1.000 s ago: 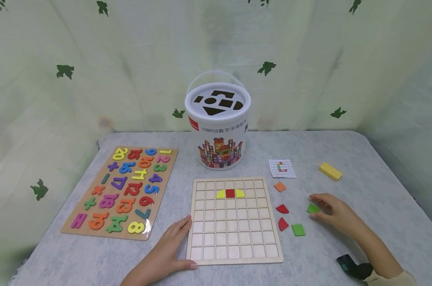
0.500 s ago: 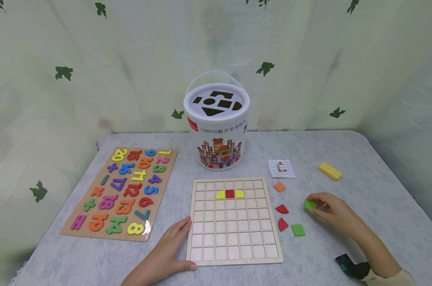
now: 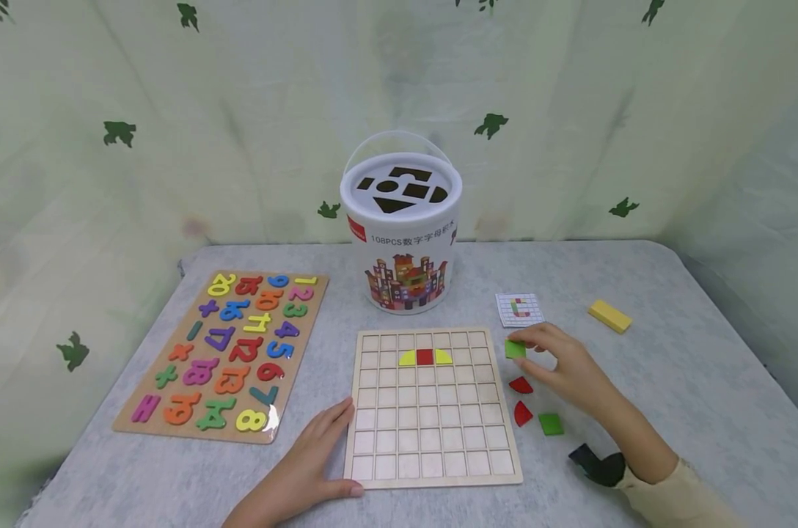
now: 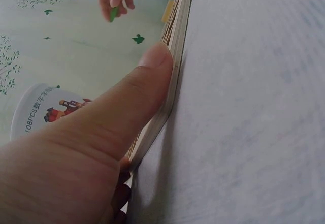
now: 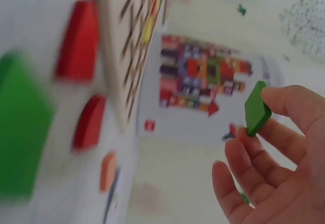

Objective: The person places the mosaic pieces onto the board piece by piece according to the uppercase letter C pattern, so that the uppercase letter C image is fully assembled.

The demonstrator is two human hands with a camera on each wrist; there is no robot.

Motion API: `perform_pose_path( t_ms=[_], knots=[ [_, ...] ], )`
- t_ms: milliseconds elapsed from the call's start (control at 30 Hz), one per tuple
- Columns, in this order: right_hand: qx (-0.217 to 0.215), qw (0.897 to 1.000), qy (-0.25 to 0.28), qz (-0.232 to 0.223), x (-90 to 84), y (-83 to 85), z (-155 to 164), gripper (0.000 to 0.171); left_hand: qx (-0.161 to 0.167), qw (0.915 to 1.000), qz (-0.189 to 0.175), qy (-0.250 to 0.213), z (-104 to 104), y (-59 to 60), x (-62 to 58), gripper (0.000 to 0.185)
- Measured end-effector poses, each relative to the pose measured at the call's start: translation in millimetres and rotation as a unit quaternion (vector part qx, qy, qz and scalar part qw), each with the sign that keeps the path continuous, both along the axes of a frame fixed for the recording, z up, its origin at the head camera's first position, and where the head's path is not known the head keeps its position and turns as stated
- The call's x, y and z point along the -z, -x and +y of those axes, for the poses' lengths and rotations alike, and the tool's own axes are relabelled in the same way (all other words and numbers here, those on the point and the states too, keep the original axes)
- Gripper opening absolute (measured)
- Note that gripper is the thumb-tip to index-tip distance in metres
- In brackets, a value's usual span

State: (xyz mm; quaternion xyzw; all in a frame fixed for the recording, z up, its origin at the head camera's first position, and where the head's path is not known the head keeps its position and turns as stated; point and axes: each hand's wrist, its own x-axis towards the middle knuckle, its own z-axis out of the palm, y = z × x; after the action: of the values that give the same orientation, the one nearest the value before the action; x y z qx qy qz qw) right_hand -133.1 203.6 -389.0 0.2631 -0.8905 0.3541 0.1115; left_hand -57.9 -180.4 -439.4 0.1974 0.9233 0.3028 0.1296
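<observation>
Right hand (image 3: 570, 367) pinches green square tile (image 3: 515, 349) just off the wooden grid board's (image 3: 432, 440) right edge, left hand (image 3: 309, 458) flat steadying its corner; loose fingertip grip risks dropping it onto red pieces (image 3: 521, 400).

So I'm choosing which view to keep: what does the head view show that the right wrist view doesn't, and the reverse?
Only the head view shows the left hand resting on the grid board's edge, the number puzzle, the card and the yellow block. Only the right wrist view shows the green tile's thin edge, pinched at the fingertips. Both show the right hand, that tile, the red pieces, the board and the bucket.
</observation>
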Motion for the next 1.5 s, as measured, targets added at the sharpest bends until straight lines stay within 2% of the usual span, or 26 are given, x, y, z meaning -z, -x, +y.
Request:
perform_pose_path(
  t_ms=[267, 433, 600, 800, 1033, 1500],
  knots=[
    [-0.064, 0.997, 0.032, -0.016, -6.4, 15.6, -60, 0.034, 0.000, 0.9999, 0.007, -0.012, 1, -1.5, 1.3, 0.105],
    [-0.094, 0.993, 0.061, -0.041, -0.1, 21.6, -92, 0.033, 0.000, 0.9999, 0.007, -0.014, 0, -0.7, 1.4, 0.105],
    [-0.106, 0.989, 0.062, -0.087, 14.0, 27.5, -113, 0.029, 0.003, 0.9998, 0.016, -0.010, 0, -0.1, 2.4, 0.106],
    [-0.106, 0.984, 0.038, -0.140, 32.8, 33.5, -123, 0.026, 0.004, 0.9998, 0.017, -0.008, -1, -0.3, 2.7, 0.105],
    [-0.110, 0.985, -0.041, -0.125, 44.4, 33.5, -126, 0.027, 0.004, 0.9998, 0.014, -0.012, -1, -0.2, 2.4, 0.105],
    [-0.112, 0.984, -0.026, -0.135, 44.6, 31.9, -126, 0.021, 0.004, 0.9999, 0.011, -0.003, 1, 0.1, 0.4, 0.106]
  ],
)
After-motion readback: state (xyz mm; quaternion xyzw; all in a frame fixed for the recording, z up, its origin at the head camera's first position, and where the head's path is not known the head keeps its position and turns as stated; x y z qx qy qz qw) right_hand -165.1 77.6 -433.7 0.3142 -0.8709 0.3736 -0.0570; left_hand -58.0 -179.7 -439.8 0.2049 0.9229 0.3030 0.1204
